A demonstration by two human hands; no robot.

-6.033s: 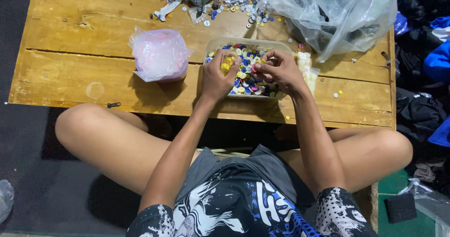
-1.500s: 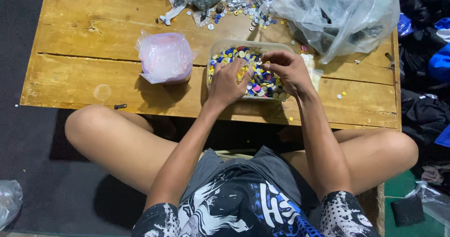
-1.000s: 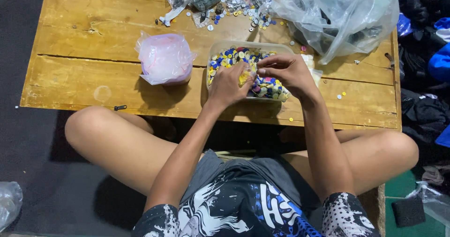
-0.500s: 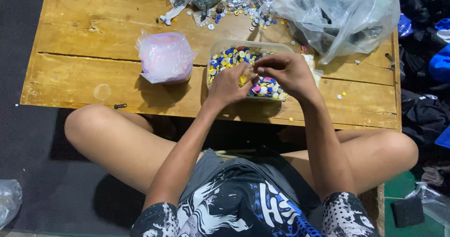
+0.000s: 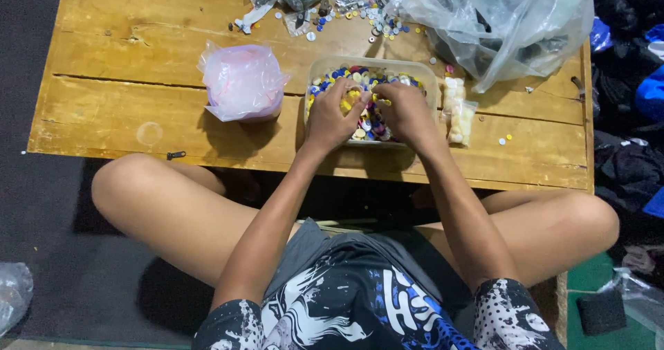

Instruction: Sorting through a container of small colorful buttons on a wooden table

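Compared with the view half a second earlier, both hands have drawn closer together over the middle of the container, the fingertips now nearly meeting above a yellow patch of the contents. The left hand (image 5: 333,118) and right hand (image 5: 407,111) rest inside a clear plastic container (image 5: 430,80) filled with small buttons (image 5: 366,125) in yellow, blue, white and pink; it sits on a low wooden table (image 5: 104,80), near the front edge. Fingers of both hands are curled and bunched down into the pile; whether any button is pinched cannot be told. Just left of the container stands a pink-tinted plastic bag (image 5: 242,81); touching its right side lies a small clear packet of pale pieces (image 5: 458,111). A large crumpled clear bag (image 5: 505,18) and loose scattered buttons (image 5: 353,7) lie at the far edge. Judged from appearance, each button is light, stiff and smooth, likely to slip: best taken at the rim between thumb and fingertip.
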